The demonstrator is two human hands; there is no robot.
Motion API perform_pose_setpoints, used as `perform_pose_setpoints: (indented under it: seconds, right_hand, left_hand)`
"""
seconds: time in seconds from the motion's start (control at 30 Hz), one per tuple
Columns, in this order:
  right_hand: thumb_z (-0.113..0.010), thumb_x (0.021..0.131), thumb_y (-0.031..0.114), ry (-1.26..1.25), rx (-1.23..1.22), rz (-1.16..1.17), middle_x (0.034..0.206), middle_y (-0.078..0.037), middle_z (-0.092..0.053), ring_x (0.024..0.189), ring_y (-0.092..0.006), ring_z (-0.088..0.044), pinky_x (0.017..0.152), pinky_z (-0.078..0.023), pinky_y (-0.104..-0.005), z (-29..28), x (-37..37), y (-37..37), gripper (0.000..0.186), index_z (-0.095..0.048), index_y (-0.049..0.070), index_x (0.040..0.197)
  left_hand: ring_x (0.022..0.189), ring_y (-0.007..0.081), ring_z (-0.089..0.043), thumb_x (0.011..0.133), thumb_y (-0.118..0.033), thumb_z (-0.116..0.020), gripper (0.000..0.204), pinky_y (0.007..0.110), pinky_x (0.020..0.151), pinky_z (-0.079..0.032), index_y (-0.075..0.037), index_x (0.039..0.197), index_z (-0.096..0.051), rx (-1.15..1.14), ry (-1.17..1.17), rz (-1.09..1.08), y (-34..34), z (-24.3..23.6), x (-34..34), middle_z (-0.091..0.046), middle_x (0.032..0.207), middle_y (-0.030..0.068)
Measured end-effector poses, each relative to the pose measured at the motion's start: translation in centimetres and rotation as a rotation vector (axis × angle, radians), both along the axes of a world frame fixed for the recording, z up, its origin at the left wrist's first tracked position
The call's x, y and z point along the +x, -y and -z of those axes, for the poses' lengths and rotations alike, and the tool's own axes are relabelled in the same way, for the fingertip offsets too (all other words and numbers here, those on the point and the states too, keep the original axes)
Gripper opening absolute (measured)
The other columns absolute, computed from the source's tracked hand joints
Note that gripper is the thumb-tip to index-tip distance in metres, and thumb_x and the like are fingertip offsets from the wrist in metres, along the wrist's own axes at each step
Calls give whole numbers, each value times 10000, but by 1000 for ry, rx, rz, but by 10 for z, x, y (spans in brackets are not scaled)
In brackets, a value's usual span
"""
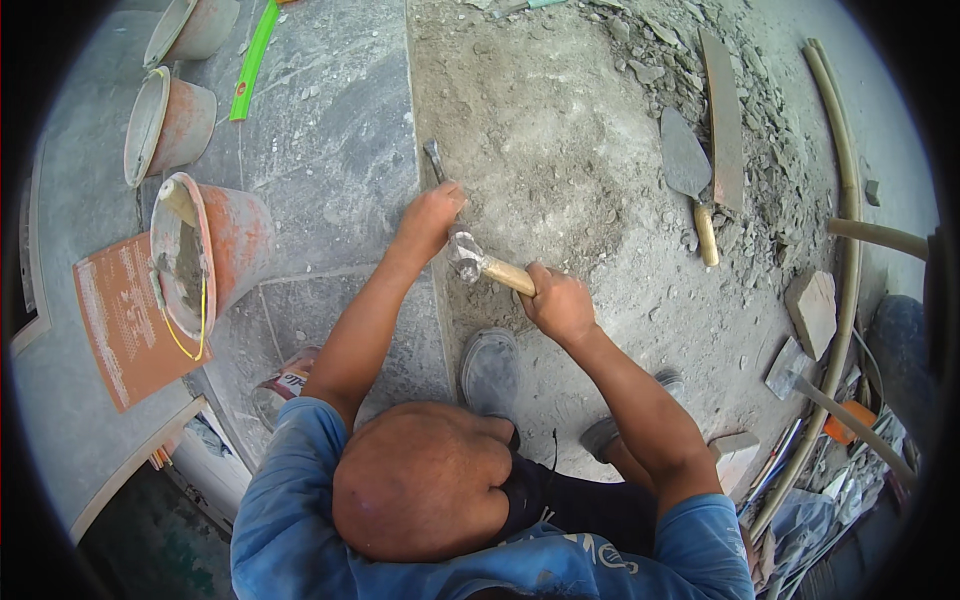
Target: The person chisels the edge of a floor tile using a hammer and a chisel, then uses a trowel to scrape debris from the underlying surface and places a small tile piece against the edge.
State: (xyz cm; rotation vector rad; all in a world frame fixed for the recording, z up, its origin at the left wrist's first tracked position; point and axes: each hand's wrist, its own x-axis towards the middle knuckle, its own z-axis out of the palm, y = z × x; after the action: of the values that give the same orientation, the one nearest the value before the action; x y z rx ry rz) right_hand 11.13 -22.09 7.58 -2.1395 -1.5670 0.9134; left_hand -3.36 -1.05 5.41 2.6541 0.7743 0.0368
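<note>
My left hand (434, 214) grips a dark steel chisel (434, 160), its flattened upper end lying by the seam between grey tile (330, 140) and broken, dusty screed (540, 140). My right hand (555, 300) is closed round the wooden handle of a hammer (465, 257), whose dust-whitened head is at the lower end of the chisel, just below my left hand; whether they touch I cannot tell.
Left: scuffed orange buckets (240, 240), a brown board (120, 320), a green level (250, 70). Right: a trowel (685, 150), a long plank (722, 110), rubble (660, 60), a stone piece (812, 312), a long-handled scraper (785, 370) and bent poles (845, 150). My shoe (488, 365) rests near the seam.
</note>
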Motion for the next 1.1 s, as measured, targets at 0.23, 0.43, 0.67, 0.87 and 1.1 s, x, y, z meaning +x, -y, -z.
perform_pose_setpoints:
  seconds: [0.23, 0.43, 0.67, 0.87, 1.1]
  right_hand:
    - [-638, 835, 226, -125, 472, -90, 774, -140, -653, 686, -360, -657, 603, -535, -458, -5, 17, 15, 198, -526, 86, 918]
    - [-657, 822, 209, 19, 129, 41, 738, -133, -631, 666, -338, -643, 595, -523, -441, 0, 16, 0, 162, -551, 95, 868]
    - [-708, 694, 118, -60, 420, -58, 677, -84, -580, 624, -284, -614, 575, -498, -405, -47, 29, 13, 198, -618, 115, 870]
    - [-708, 725, 114, -100, 473, -68, 677, -75, -590, 597, -287, -613, 547, -498, -407, -62, 21, 0, 150, -611, 117, 840]
    - [-707, 798, 170, 70, 132, -12, 647, -134, -598, 581, -339, -616, 524, -496, -427, -26, 8, -33, 186, -552, 74, 837]
  left_hand:
    - [848, 327, -630, 768, 33, -574, 111, 406, 746, -533, -9, 862, -616, -19, 13, -5, 0, 3, 4, -598, 937, 143]
    - [869, 325, -627, 774, 34, -554, 122, 406, 750, -533, -14, 864, -620, 14, -15, 57, -15, 5, -3, -597, 933, 135]
    - [881, 337, -622, 766, 66, -548, 153, 409, 763, -527, 0, 891, -607, -96, 15, 44, -1, -10, 2, -598, 926, 150]
    - [892, 352, -620, 743, 84, -596, 157, 416, 787, -511, 11, 881, -603, -141, 111, -55, -24, -21, -4, -614, 935, 145]
    - [894, 335, -636, 698, 94, -661, 231, 403, 795, -511, -7, 901, -612, -270, 233, 15, -37, -25, -10, -638, 921, 137]
